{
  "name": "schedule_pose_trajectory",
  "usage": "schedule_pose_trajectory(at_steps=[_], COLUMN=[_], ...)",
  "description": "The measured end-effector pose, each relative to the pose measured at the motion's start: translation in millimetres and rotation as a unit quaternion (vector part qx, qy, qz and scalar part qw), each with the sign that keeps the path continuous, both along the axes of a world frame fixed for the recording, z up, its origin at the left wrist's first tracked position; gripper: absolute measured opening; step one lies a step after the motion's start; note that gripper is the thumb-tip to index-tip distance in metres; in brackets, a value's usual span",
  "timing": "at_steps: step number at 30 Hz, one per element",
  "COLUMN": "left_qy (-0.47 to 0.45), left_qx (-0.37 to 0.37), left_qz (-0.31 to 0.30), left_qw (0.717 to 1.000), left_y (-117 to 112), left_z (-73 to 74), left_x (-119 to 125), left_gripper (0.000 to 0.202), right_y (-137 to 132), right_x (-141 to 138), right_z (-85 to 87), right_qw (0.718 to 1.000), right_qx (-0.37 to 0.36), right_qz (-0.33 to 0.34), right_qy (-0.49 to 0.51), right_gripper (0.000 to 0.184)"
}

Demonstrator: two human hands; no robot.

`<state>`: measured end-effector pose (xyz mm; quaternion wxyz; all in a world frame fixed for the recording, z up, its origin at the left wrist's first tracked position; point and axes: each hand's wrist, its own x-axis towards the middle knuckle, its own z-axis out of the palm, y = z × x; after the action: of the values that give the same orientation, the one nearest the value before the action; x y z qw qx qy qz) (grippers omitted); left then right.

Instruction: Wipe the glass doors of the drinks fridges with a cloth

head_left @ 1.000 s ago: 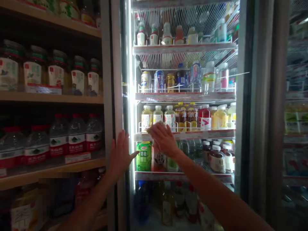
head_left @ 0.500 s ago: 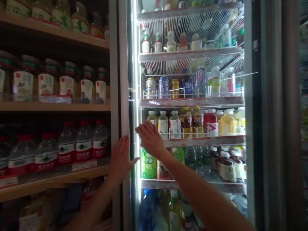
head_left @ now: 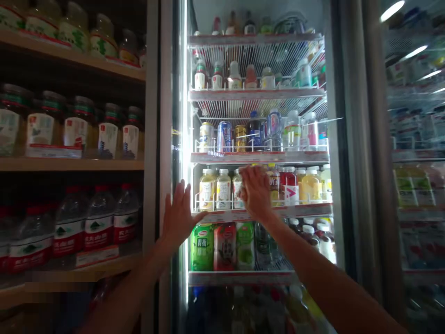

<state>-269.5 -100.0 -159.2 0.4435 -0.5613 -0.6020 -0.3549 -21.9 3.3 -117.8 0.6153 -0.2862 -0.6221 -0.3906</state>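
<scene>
My left hand (head_left: pixel 179 215) is raised at the left edge of the lit drinks fridge, by its metal frame (head_left: pixel 166 116). Its fingers are spread and nothing is in them. Farther right, my right hand (head_left: pixel 256 192) is up before a row of bottles, fingers stretched upward, slightly blurred, with no object visible in it. Whether it touches glass I cannot tell. It partly covers a white-labelled bottle (head_left: pixel 238 189); two similar ones, a pale yellow bottle (head_left: pixel 207 189) and its neighbour (head_left: pixel 223 190), stand to the left. Dark-red bottles (head_left: pixel 290 185) are on its right.
Below the hands are green cartons or bottles (head_left: pixel 202 247) and a red one (head_left: pixel 224 246). Cans (head_left: pixel 224 136) line the shelf above. Wooden shelves (head_left: pixel 86 164) with water bottles (head_left: pixel 95 218) are at left. Another fridge (head_left: pixel 417 185) stands at right.
My right hand has moved right along the bottle row, away from the left edge. My left hand stays near the frame, fingers more spread. The view has shifted slightly.
</scene>
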Motion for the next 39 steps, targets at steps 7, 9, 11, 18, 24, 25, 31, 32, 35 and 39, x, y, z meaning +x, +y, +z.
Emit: schedule_pose_trajectory(at_steps=[7,9,11,18,24,25,31,32,35,39], left_qy=[-0.009,-0.011,-0.014,-0.019,0.007,0.013,-0.012,-0.021,-0.044,-0.055], left_qx=[-0.006,-0.005,-0.002,-0.001,-0.004,-0.006,0.021,0.018,0.004,-0.001], left_qz=[-0.017,-0.016,-0.019,-0.025,0.005,0.007,0.008,0.007,-0.003,-0.005], left_qw=[1.0,1.0,1.0,1.0,1.0,1.0,1.0,1.0,0.999,0.998], left_y=[17,19,20,20,13,11,13,15,22,23], left_z=[20.3,19.7,18.7,19.5,21.3,22.4,39.5,42.7,48.1,47.9], left_x=[20,19,17,19,15,13,13,17,30,36], left_gripper=[0.089,0.089,0.089,0.086,0.083,0.081,0.084,0.085,0.089,0.089], right_y=[8,23,36,24,3,7,41,43,38,20], right_x=[46,100,145,87,30,46,167,171,142,64], right_z=[-8.6,-3.8,1.3,4.5,2.4,4.3,24.5,28.2,34.6,31.3], right_qw=[0.991,0.998,0.984,0.996,0.982,0.986,0.981,0.977,0.986,1.0], right_qx=[0.003,-0.036,-0.056,-0.003,0.022,0.011,-0.046,-0.045,-0.031,0.003], right_qz=[-0.028,-0.042,-0.044,-0.015,-0.003,-0.012,-0.058,-0.056,-0.041,-0.018], right_qy=[-0.127,0.016,0.165,0.086,-0.19,-0.169,0.181,0.2,0.161,-0.023], right_gripper=[0.047,0.049,0.052,0.053,0.049,0.049,0.053,0.053,0.052,0.05])
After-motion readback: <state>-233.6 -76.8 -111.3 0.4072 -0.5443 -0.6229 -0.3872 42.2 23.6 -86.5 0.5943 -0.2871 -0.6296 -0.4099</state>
